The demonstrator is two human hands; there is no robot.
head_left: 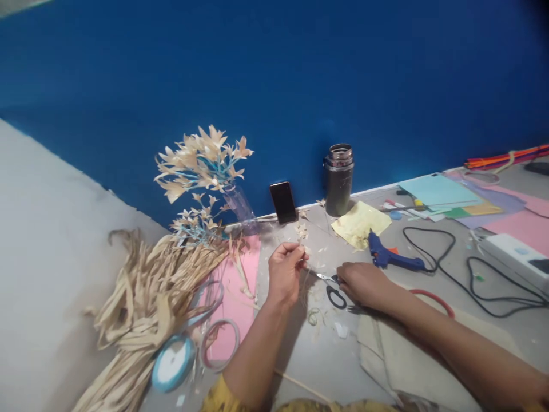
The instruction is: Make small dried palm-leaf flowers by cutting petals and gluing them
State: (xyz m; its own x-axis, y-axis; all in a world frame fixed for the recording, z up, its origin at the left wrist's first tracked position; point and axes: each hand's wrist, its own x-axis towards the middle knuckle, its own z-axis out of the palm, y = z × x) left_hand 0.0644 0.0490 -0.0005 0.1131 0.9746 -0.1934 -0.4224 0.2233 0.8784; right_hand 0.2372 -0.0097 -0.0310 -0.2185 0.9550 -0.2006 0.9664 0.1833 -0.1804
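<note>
My left hand (288, 270) is closed in a pinch near the middle of the table. What sits between its fingertips is too small to make out. Small pale husk pieces (302, 231) show just beyond these fingers. To the right, my right hand (362, 284) is closed at the black handles of a pair of scissors (336, 296). One handle loop shows outside the fingers, and the blades point left toward my left hand. Pale scraps and a small curl of green strand (314, 316) lie on the table below the hands.
At left stand dried-husk flowers (201, 157) in a clear vase, above a heap of husks (137, 303) and tape rolls (220, 343). A phone (283, 202) and flask (339, 186) stand by the blue wall. A glue gun (392, 254), its cord and a power strip (517, 257) lie right.
</note>
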